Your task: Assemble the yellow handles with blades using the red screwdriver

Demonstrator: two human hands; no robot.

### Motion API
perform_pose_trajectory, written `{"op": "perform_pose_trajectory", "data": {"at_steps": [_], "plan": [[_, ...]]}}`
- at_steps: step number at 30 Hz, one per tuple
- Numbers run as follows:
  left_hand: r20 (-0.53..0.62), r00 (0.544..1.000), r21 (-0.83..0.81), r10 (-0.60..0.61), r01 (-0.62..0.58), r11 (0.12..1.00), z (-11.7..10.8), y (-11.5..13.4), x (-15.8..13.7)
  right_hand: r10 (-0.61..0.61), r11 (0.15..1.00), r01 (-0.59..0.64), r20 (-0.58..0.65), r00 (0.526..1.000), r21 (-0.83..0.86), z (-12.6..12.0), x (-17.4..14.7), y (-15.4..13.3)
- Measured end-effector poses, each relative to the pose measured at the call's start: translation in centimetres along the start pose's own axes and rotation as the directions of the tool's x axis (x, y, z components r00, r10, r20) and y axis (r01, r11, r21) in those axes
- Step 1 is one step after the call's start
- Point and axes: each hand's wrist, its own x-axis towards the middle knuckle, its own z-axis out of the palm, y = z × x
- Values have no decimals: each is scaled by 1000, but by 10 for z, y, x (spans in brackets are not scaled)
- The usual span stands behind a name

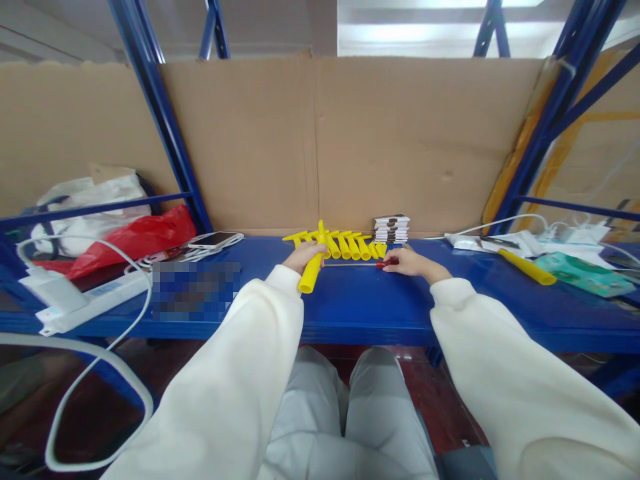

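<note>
My left hand [303, 257] is closed around a yellow T-shaped tool with a round handle [311, 272], its handle end tilted toward me. In my right hand [407, 261] is a screwdriver [387, 264] with a red handle, held in a pinch. Its thin shaft lies level and points left toward the held yellow tool; whether the tip touches it I cannot tell. Just behind both hands, several more yellow T-shaped tools [355, 249] lie side by side in a row on the blue shelf [365, 300].
A stack of small black-and-white packets [391, 229] stands against the cardboard wall [400, 133]. At right lie a yellow handle [527, 267] and a green packet [585, 272]. A phone [216, 240], a red bag [133, 241] and a power strip [100, 300] with cables are at left.
</note>
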Motion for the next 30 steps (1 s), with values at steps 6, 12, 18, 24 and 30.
{"op": "perform_pose_trajectory", "data": {"at_steps": [6,12,18,24,30], "plan": [[100,995,93,-16,6,996,-4,0,-2,-7,998,3,-68,998,-62,0,-3,2],[97,995,86,-33,24,996,-3,-3,1,-5,1000,2,-104,995,-23,-2,-2,4],[103,994,111,-32,20,994,-2,-3,1,-10,1000,12,-96,995,20,-3,-3,6],[140,990,150,-15,-6,989,0,-4,0,14,997,-13,-16,1000,75,1,-1,9],[227,972,165,64,-103,981,15,-4,-6,11,987,-7,-24,1000,160,7,3,-5]]}}
